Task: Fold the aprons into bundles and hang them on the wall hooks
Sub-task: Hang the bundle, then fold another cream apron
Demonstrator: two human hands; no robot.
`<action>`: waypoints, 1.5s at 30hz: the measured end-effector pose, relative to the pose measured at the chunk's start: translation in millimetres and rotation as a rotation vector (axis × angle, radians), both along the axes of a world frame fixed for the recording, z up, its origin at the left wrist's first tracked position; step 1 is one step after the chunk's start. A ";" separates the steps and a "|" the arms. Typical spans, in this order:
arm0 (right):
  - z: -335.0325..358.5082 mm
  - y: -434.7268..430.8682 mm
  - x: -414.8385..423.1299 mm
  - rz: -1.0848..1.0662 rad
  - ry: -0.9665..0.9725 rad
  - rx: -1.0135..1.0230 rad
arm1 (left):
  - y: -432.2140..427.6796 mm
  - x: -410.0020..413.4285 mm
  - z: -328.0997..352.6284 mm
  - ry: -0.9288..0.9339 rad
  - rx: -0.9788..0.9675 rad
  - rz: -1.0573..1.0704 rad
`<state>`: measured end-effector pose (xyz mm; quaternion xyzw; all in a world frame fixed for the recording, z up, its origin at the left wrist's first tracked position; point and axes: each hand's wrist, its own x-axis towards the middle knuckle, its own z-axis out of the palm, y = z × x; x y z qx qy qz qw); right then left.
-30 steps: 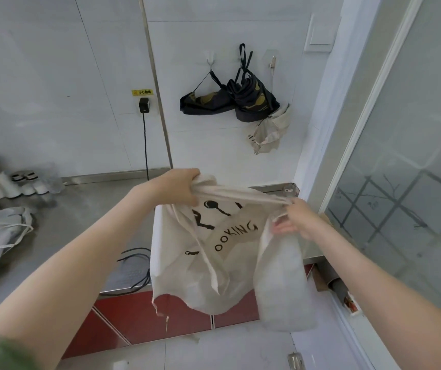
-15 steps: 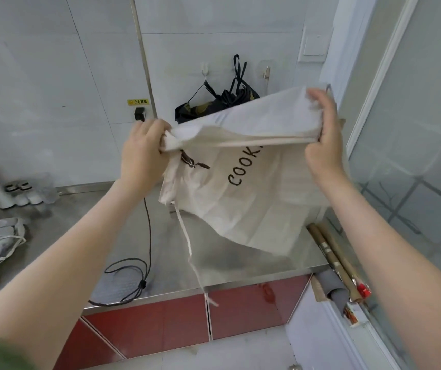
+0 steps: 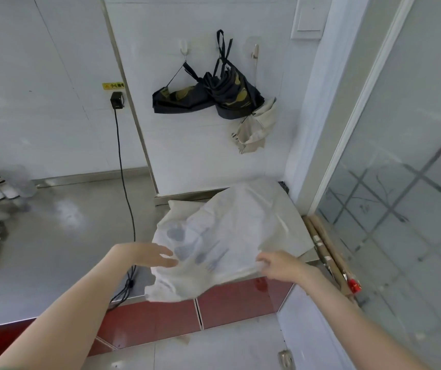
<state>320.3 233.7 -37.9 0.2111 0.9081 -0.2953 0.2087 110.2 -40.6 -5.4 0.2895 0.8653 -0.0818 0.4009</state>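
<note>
White apron [image 3: 230, 236] is lying spread on the steel counter [image 3: 54, 236], lower centre of frame, with its near edge hanging over the front. Left hand [image 3: 152, 254] is touching its left edge with fingers straight, gripping nothing. Right hand [image 3: 280, 265] is pinching the near hem with fingers curled. Black bundles [image 3: 208, 100] and a beige bundle [image 3: 256, 129] are hanging at the wall hooks [image 3: 184, 48], upper centre.

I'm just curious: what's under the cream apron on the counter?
The steel counter bears the cream apron, whose near edge overhangs the red cabinet fronts. Anything lying beneath the cloth is covered.
</note>
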 end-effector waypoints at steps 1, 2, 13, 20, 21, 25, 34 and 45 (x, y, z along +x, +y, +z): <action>-4.8 -4.3 0.8 0.005 -0.063 -0.040 | 2.2 2.2 0.1 0.018 0.006 0.003; -10.4 -0.6 -1.2 0.001 -0.121 -0.093 | 12.9 0.9 -3.9 0.032 0.015 0.006; -52.3 37.5 -92.9 0.122 0.007 0.029 | 56.9 -55.4 -55.2 0.091 0.168 0.207; -76.3 59.5 -200.8 0.198 0.154 0.375 | 88.1 -144.2 -113.6 0.169 0.337 0.474; -77.0 63.0 -216.0 0.217 0.148 0.395 | 91.8 -154.1 -118.9 0.147 0.349 0.520; -87.9 67.0 -260.5 0.357 0.017 0.462 | 102.4 -183.3 -140.4 -0.049 0.409 0.754; -89.1 67.4 -277.0 0.211 -0.181 0.350 | 112.7 -184.8 -133.9 -0.471 0.609 0.828; -112.7 92.5 -285.0 0.280 -0.053 0.375 | 107.0 -185.5 -90.2 -0.377 0.666 0.704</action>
